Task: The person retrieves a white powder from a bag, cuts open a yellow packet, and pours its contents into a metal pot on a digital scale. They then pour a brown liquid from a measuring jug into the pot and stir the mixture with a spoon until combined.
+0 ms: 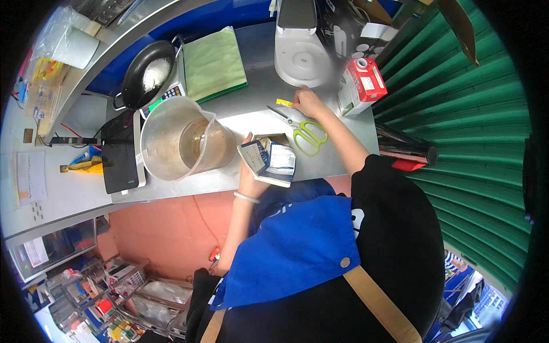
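Note:
My left hand (251,176) holds a blue and white carton (281,162) with its flaps open, near the front edge of the metal table. My right hand (308,103) is over the table, its fingertips at a small yellow packet (284,103); whether they pinch it or only touch it is hard to tell. Scissors with green handles (305,136) lie between my hands, blades partly spread. To the left of the carton stands a large clear plastic measuring jug (167,141) with some brownish residue inside.
A red and white carton (364,85) stands right of my right arm. Behind are a white appliance base (300,60) and a green-covered pad (214,64). A black two-handled pan (146,77) rests on a scale (176,91). A black tablet-like device (122,154) lies at the left.

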`<state>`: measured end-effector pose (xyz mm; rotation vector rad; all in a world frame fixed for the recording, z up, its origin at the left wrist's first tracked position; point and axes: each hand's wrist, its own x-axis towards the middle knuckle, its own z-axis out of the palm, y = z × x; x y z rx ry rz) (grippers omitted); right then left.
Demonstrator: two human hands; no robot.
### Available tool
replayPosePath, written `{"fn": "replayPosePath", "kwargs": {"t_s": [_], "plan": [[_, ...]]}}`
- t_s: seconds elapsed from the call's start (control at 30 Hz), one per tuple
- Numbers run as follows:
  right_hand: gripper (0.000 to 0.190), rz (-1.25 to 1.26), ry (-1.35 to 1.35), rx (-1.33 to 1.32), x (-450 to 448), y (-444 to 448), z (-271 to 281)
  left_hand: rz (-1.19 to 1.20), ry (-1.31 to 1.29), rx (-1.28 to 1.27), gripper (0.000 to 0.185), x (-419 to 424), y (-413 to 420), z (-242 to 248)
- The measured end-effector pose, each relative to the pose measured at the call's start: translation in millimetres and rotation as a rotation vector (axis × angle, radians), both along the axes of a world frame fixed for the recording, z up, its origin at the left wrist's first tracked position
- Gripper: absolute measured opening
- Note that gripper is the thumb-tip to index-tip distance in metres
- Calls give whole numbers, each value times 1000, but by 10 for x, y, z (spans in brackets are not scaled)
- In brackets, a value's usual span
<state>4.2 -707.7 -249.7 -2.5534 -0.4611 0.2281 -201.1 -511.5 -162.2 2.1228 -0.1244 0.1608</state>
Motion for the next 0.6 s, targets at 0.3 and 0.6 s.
{"fn": "replayPosePath", "kwargs": {"t_s": [0.3,0.6], "plan": [[15,56,-19,348,-1191,4,1324,-79,-53,72,93,91,107,117],[17,34,-109,479,-1298,123,1129,-187,-66,416,78,185,103,240]]}}
